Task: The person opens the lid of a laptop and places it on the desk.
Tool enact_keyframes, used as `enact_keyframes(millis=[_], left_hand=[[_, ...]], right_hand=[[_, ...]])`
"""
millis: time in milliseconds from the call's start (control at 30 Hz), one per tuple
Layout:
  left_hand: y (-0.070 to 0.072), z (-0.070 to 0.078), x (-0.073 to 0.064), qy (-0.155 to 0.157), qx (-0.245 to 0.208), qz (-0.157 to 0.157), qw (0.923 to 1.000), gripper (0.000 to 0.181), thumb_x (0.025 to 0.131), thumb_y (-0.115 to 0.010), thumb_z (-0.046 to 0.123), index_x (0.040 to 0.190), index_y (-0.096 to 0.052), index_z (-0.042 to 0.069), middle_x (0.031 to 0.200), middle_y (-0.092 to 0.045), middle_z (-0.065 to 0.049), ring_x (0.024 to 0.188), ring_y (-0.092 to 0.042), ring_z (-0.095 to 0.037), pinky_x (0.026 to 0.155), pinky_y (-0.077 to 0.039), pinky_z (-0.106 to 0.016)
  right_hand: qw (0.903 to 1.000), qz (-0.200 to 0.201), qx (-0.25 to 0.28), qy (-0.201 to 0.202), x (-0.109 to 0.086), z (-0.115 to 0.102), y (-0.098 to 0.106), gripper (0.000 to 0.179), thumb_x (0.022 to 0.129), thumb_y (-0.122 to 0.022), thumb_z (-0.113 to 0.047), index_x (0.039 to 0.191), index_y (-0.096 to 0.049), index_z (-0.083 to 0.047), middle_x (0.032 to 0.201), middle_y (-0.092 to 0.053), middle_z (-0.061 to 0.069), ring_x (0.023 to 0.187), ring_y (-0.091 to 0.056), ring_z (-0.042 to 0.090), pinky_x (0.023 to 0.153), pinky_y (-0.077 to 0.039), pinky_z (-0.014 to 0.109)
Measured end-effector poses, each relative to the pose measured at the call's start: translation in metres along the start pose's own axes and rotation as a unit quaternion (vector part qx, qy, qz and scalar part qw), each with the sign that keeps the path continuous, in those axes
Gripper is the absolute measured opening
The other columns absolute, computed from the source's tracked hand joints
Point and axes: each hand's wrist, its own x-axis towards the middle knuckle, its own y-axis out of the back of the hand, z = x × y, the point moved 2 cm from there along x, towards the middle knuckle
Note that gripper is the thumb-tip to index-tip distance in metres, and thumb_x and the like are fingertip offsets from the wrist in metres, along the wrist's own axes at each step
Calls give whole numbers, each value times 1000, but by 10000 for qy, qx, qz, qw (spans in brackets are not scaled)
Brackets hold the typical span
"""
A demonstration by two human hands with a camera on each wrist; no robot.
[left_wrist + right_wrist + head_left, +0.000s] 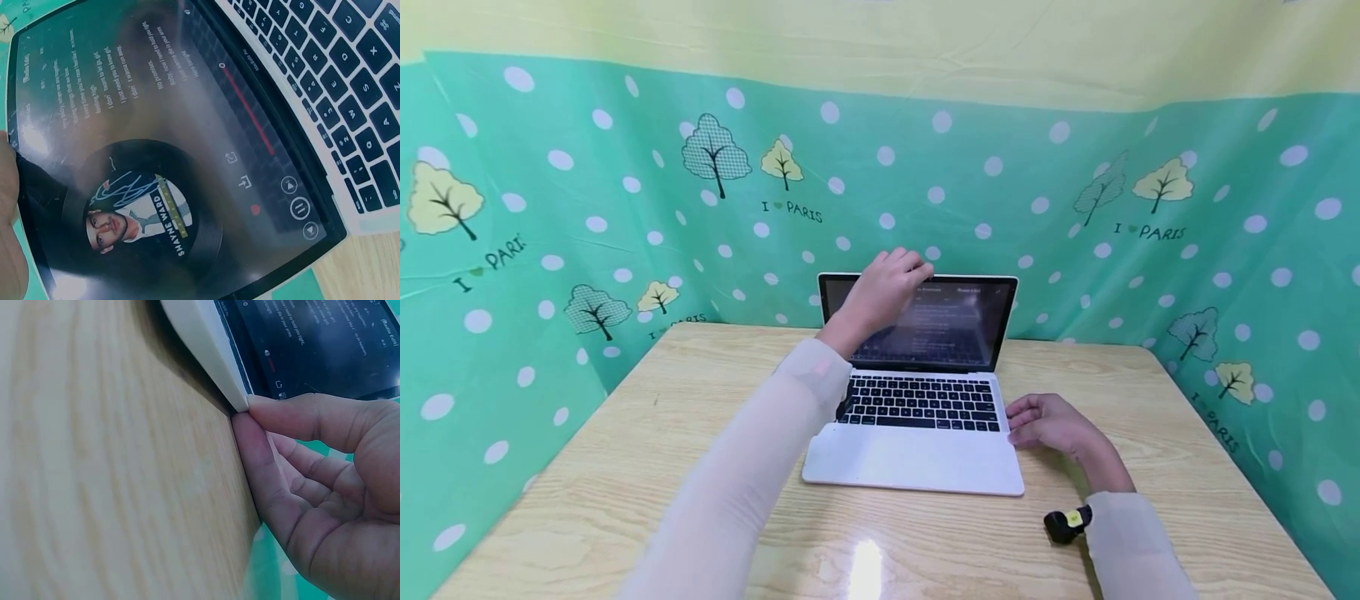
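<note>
An opened laptop (913,458) rests on the table with its lid raised and the screen (125,112) lit, showing a music player with lyrics and a record picture. My left hand (887,287) reaches across the screen and grips the lid's top edge; only part of that hand (9,231) enters the left wrist view, at the lid's rim. At the right side of the base, my right hand (1051,425) pinches the edge. The right wrist view shows its thumb (306,415) on top and the index finger (259,447) beneath the corner.
The laptop stands on a light wooden table (625,467). Green and yellow cloth (880,183) with white dots and printed trees hangs behind the table and at both sides. A black strap-like device (1063,527) with a yellow label sits at the right wrist.
</note>
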Motion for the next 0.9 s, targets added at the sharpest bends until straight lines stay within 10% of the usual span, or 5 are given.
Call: enact_keyframes(millis=[900], left_hand=[[-27,-12,12,1022,46,-87,9947,47,97,-53,-8,133,-70,18,122,-67,-4,107,-58,-25,85,-48,-38]], right_hand=[[10000,1,53,49,-2,2,-2,47,78,-73,14,122,-57,13,103,-67,20,84,-68,23,77,-61,36]])
